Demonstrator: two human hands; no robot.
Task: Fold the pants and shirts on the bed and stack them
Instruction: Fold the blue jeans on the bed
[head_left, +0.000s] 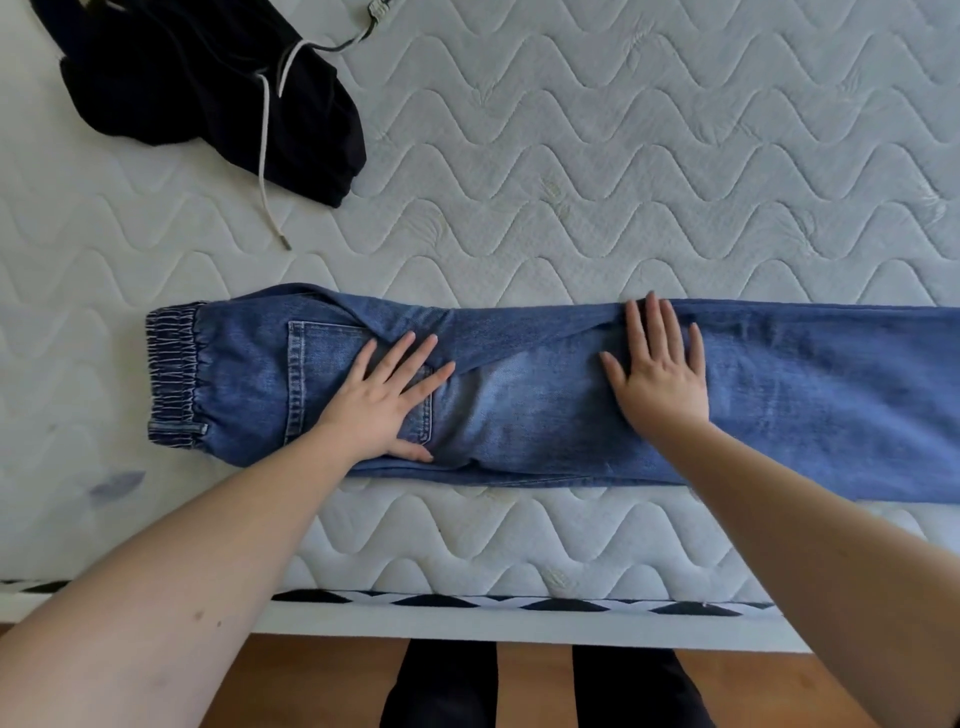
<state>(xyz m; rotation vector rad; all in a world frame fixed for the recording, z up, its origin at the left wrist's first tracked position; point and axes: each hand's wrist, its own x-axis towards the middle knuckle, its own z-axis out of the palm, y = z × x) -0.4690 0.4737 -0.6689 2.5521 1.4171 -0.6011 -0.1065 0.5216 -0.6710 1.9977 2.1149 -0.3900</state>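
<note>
Blue jeans (519, 395) lie folded lengthwise, one leg over the other, across the near part of the white quilted mattress (571, 208). Their elastic waistband is at the left and the legs run off the right edge of the view. My left hand (387, 402) presses flat on the back pocket with fingers spread. My right hand (657, 371) presses flat on the thigh part, fingers straight. A crumpled black garment (208, 88) with a white drawstring lies at the far left of the bed.
The mattress edge (467, 603) with a black and white trim runs along the bottom. Below it are a wooden floor (322, 680) and my dark-trousered legs (545, 686). A small cord or clip (376, 13) lies at the top.
</note>
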